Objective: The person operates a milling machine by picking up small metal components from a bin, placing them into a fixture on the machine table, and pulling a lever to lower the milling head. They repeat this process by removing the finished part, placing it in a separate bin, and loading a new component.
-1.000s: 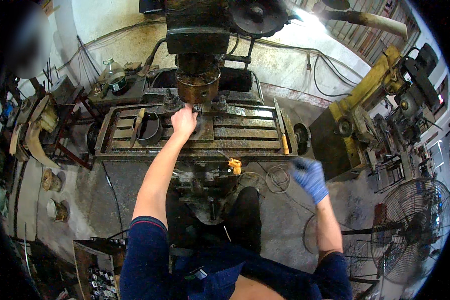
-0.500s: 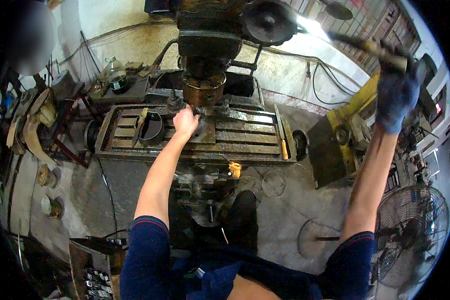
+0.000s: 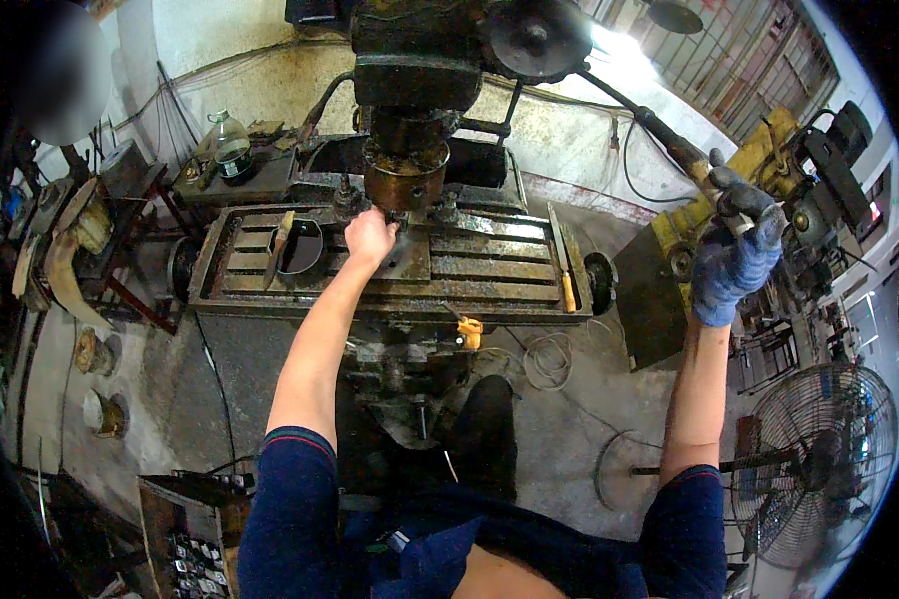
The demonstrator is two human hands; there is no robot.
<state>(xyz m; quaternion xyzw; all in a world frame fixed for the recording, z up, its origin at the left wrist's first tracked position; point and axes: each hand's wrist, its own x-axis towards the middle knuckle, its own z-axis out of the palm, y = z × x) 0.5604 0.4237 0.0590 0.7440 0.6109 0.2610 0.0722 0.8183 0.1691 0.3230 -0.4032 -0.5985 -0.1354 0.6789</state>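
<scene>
From where I stand, the person's gloved right hand (image 3: 737, 250) has its fingers curled round the end of the long lever (image 3: 669, 142), which slants down from the machine's right side. The bare left hand (image 3: 371, 238) sits just below the round spindle (image 3: 406, 178), above the slotted table (image 3: 494, 268); its fingertips are hidden, so I can't tell what they grip.

The knitted work glove (image 3: 734, 268) was streaky blue with dark grey fingers. The long metal lever (image 3: 671, 142) was black, the round metal spindle head (image 3: 402, 188) rusty brown. The navy cloth shirt (image 3: 288, 504) had thin red cuff stripes.
</scene>
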